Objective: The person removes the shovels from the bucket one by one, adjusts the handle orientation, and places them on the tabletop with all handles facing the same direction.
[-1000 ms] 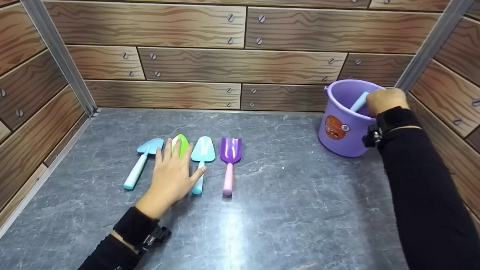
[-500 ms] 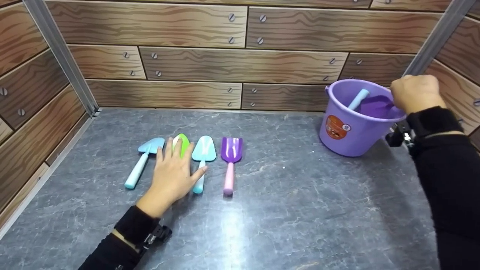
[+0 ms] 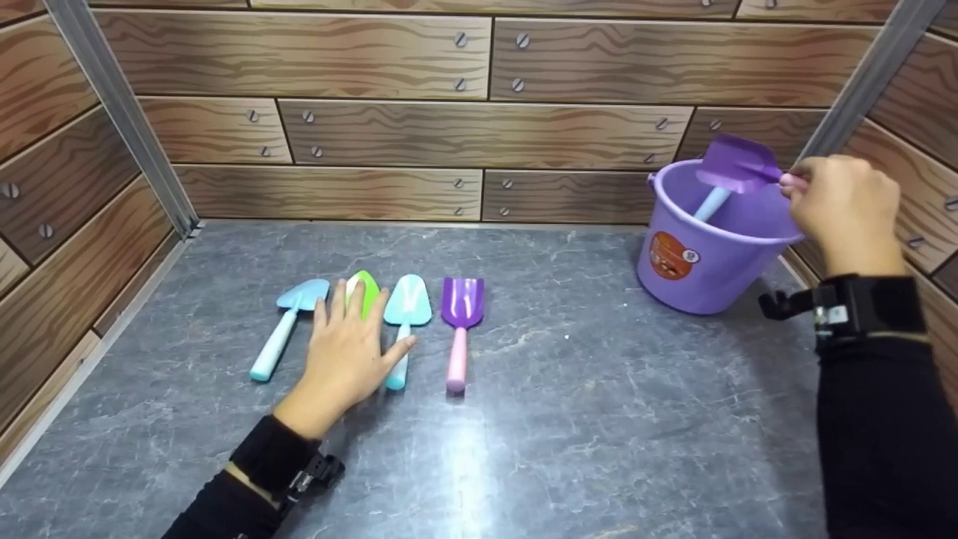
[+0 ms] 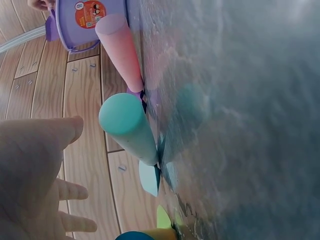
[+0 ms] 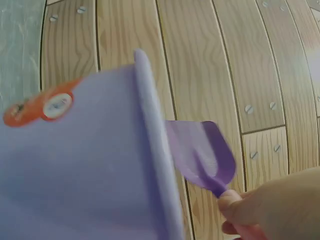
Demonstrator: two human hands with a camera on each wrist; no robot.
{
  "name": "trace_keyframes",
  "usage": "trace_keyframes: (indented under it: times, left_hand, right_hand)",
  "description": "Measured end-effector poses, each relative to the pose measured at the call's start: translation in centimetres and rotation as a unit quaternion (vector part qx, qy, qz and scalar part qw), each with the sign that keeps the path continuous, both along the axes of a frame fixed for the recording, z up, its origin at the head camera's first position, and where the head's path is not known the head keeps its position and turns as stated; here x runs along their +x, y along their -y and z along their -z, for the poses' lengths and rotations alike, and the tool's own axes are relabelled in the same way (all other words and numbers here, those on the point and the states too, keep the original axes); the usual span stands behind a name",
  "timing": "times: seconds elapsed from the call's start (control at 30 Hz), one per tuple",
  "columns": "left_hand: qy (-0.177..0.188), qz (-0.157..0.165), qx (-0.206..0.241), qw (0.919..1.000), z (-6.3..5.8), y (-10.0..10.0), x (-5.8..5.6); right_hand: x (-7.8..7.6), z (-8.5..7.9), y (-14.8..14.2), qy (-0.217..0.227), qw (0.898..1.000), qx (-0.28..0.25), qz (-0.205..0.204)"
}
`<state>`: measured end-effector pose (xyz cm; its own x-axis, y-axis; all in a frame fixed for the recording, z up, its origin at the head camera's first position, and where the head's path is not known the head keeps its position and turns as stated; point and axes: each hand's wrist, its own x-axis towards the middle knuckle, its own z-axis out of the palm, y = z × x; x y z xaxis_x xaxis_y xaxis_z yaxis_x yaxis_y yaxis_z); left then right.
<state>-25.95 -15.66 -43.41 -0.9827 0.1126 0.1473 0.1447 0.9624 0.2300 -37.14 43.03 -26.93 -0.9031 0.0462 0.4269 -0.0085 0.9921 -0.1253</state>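
My right hand [image 3: 849, 206] grips the pink handle of a purple toy shovel [image 3: 737, 165], whose blade lies over the mouth of a purple bucket [image 3: 692, 262]. In the right wrist view the shovel's blade [image 5: 205, 152] shows beyond the bucket's rim [image 5: 152, 125]. A light blue handle [image 3: 712, 203] leans inside the bucket. My left hand [image 3: 346, 355] is spread over a green-bladed trowel [image 3: 367, 290], hiding most of it. Its thumb overlaps the handle of a light blue trowel [image 3: 408, 299] in the head view; the left wrist view shows the hand raised above the tabletop.
Left of the left hand lies a blue trowel [image 3: 302, 293] with a pale handle. Another purple shovel [image 3: 462, 299] with a pink handle lies to the right of the row. Wood-patterned walls [image 3: 389, 131] enclose the grey tabletop [image 3: 569, 434] at the back and sides.
My right hand has come up out of the bucket and moved right, lifting the purple shovel above the rim. The left hand and the tools on the tabletop stay in place.
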Motion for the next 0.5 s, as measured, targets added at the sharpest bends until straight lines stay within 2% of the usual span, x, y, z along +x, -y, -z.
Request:
trace_keyframes:
  times: [0.23,0.4,0.5]
  left_hand:
    - [-0.013,-0.002,0.000,0.9999,-0.2,0.2,-0.1]
    - [-0.010,-0.002,0.007,0.9999,0.0,0.1,0.0]
    - [-0.011,0.000,0.008,0.9999,0.0,0.1,0.0]
  right_hand:
    - [1.0,1.7,2.1,-0.042,0.994,-0.090,0.033]
    - [2.3,2.8,3.3,-0.076,0.978,-0.183,0.068]
    - [3.1,3.5,3.9,-0.105,0.968,-0.213,0.080]
